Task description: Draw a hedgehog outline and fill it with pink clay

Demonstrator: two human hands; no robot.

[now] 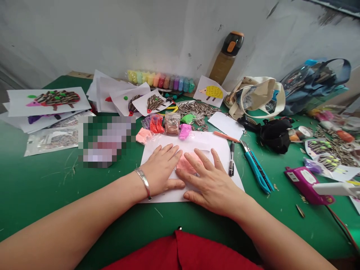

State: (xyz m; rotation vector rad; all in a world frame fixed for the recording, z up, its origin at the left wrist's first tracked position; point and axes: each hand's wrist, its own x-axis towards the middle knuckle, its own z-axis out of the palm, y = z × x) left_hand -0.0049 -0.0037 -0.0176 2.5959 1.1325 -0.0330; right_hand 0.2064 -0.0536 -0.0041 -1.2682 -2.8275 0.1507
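Observation:
A flat patch of salmon-pink modelling clay (189,162) lies on white paper (160,198) in front of me. My left hand (161,167) rests on the paper at the patch's left edge, fingers stretched out. Across the right part of the clay lies my right hand (209,180), palm down with its fingers spread; part of the patch is hidden under it. Beyond the fingertips sit small bags of clay: red (156,123), brown (172,123), pink (185,131) and green (188,118). A black pen (231,159) lies on the paper's right side.
Right of the paper are a blue utility knife (257,168) and a magenta power strip (305,182). Sunflower seeds (197,109) are heaped behind the bags. Seed-covered hedgehog pictures (50,101) lie at the left. A bottle (225,60) and cloth bag (255,95) stand at the back.

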